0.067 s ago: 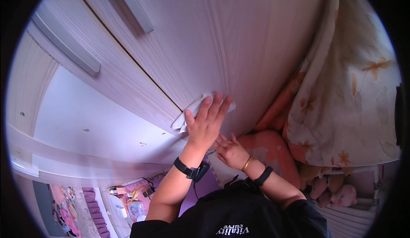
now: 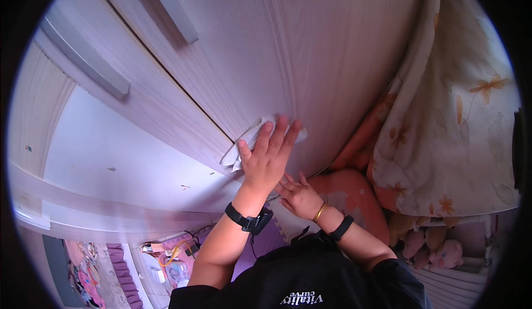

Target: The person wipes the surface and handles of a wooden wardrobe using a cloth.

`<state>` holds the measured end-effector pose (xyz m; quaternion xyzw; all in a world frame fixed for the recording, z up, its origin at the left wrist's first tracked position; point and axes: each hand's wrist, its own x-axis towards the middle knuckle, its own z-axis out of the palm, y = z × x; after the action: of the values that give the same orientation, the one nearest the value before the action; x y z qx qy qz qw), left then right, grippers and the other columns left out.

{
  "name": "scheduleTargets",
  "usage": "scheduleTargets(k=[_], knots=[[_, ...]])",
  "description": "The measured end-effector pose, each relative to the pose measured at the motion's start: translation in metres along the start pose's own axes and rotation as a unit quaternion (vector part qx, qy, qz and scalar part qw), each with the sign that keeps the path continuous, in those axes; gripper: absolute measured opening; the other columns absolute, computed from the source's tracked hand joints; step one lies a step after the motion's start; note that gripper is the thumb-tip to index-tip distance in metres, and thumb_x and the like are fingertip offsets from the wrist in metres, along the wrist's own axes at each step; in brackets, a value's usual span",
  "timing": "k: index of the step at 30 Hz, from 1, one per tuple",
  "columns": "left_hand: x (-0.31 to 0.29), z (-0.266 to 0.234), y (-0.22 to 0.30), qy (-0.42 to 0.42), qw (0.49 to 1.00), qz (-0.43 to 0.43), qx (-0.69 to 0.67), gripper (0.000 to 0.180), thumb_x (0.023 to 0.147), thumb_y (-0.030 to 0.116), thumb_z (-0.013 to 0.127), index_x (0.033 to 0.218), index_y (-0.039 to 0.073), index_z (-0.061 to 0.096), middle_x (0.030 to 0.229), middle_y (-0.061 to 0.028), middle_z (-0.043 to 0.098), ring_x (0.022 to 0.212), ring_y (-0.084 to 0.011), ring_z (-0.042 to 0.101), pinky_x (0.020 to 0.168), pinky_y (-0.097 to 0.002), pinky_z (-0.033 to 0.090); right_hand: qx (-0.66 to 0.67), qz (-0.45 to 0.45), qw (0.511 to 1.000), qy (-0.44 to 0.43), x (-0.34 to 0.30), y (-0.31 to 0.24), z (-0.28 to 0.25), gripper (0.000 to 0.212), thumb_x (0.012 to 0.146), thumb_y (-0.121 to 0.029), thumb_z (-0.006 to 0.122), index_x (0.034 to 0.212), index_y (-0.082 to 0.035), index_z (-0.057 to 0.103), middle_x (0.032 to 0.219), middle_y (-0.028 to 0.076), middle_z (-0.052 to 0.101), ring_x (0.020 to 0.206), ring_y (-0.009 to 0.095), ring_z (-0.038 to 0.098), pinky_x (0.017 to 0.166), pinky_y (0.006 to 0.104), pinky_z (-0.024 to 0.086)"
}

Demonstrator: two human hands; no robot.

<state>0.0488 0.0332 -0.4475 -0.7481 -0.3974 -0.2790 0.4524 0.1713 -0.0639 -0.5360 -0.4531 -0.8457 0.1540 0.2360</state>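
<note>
My left hand [image 2: 267, 156] lies flat with its fingers spread, pressing a crumpled white cloth [image 2: 230, 158] against the pale wood-grain cabinet door [image 2: 332, 48]. The cloth sticks out on both sides of the hand, close to the dark gap along the door's edge; its middle is hidden under the fingers. Just below and to the right, my right hand [image 2: 302, 199] has its fingers stretched out and apart, with nothing seen in it. Its fingertips are near the door's lower part; whether they touch it I cannot tell.
Grey bar handles [image 2: 176, 11] stand out from the doors at upper left. On the right hangs a floral curtain [image 2: 449, 137] over coral fabric. Plush toys [image 2: 443, 253] lie at lower right. A glossy white panel [image 2: 105, 142] fills the left, with cables and small items below.
My left hand and the cloth have slid very slightly upward on the door. My right hand has stayed in place.
</note>
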Motion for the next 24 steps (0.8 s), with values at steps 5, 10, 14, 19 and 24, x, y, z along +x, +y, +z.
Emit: scheduleTargets(k=[5, 10, 14, 19, 24], knots=[[0.011, 0.006, 0.007, 0.026, 0.999, -0.037, 0.023, 0.051, 0.094, 0.03, 0.044, 0.145, 0.034, 0.042, 0.159, 0.0033, 0.026, 0.149, -0.0197, 0.014, 0.114, -0.0617, -0.003, 0.018, 0.007, 1.0, 0.006, 0.002, 0.0, 0.001, 0.051, 0.086, -0.021, 0.065, 0.134, -0.009, 0.053, 0.139, 0.013, 0.051, 0.137, 0.03, 0.039, 0.109, 0.0601, 0.028], [-0.032, 0.018, 0.021, -0.041, 0.995, 0.076, 0.058, 0.05, 0.092, 0.034, 0.046, 0.143, 0.036, 0.045, 0.156, 0.0015, 0.031, 0.147, -0.0213, 0.019, 0.113, -0.0617, -0.007, -0.006, -0.011, 1.0, -0.002, -0.007, 0.007, 0.013, 0.05, 0.086, -0.021, 0.065, 0.134, -0.008, 0.053, 0.138, 0.013, 0.052, 0.136, 0.03, 0.041, 0.107, 0.061, 0.03], [-0.024, 0.014, 0.023, -0.051, 0.996, 0.074, 0.028, 0.05, 0.092, 0.035, 0.047, 0.142, 0.035, 0.047, 0.155, 0.0024, 0.034, 0.146, -0.0201, 0.023, 0.113, -0.0615, -0.007, 0.002, 0.02, 0.999, -0.03, -0.01, 0.014, 0.007, 0.051, 0.086, -0.02, 0.065, 0.133, -0.008, 0.053, 0.14, 0.013, 0.05, 0.137, 0.031, 0.038, 0.107, 0.0607, 0.029], [0.029, 0.005, 0.018, 0.007, 0.999, 0.025, 0.023, 0.05, 0.089, 0.036, 0.052, 0.14, 0.034, 0.05, 0.153, 0.0021, 0.036, 0.145, -0.023, 0.024, 0.114, -0.061, -0.005, -0.021, 0.023, 0.999, -0.012, -0.008, 0.015, -0.005, 0.05, 0.091, -0.022, 0.058, 0.139, -0.011, 0.048, 0.149, 0.01, 0.041, 0.139, 0.03, 0.036, 0.106, 0.061, 0.032], [0.022, 0.012, 0.027, -0.001, 0.999, 0.019, 0.038, 0.053, 0.091, 0.035, 0.05, 0.143, 0.033, 0.045, 0.157, 0.0007, 0.03, 0.148, -0.0239, 0.018, 0.112, -0.0623, -0.007, -0.028, 0.034, 0.999, -0.017, -0.009, 0.022, -0.006, 0.05, 0.091, -0.021, 0.058, 0.139, -0.011, 0.048, 0.149, 0.011, 0.041, 0.139, 0.031, 0.036, 0.108, 0.0605, 0.03]])
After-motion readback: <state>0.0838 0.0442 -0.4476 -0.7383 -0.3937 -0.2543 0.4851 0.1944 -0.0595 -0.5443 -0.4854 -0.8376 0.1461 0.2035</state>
